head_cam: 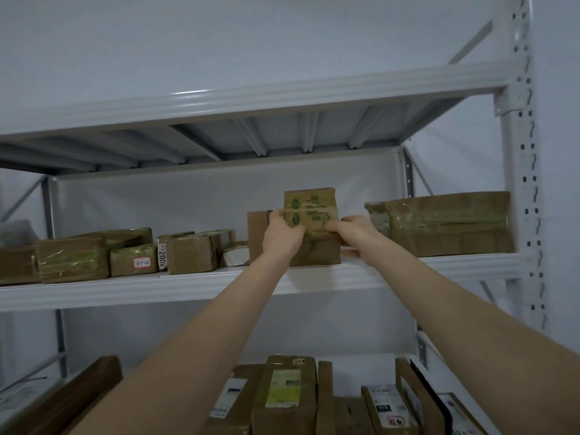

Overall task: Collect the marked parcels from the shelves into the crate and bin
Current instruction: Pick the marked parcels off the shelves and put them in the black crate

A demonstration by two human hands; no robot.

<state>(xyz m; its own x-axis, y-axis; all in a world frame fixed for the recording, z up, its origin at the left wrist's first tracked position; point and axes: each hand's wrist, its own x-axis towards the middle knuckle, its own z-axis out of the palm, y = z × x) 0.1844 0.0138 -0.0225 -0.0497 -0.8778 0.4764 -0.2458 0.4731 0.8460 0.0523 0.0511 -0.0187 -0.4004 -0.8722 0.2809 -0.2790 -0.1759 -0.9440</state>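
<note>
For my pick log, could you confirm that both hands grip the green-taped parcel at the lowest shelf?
Not the lowest: the head view shows the left hand and right hand gripping the green-taped parcel at the middle shelf.

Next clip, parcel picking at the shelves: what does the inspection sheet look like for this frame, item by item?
Surface: white metal middle shelf, parcels along it.
Job's things: taped parcel with green print, upright, just above a brown box, contact unclear; crate and bin not in view.
Clutter: small stickered parcel in the left row; large parcel at right; more parcels standing lower down.
Grips: left hand holds the taped parcel's left edge; right hand holds its right side.
Cables: nothing seen.
Surroundings: white wall; perforated upright at right; upper shelf seen from below.
</note>
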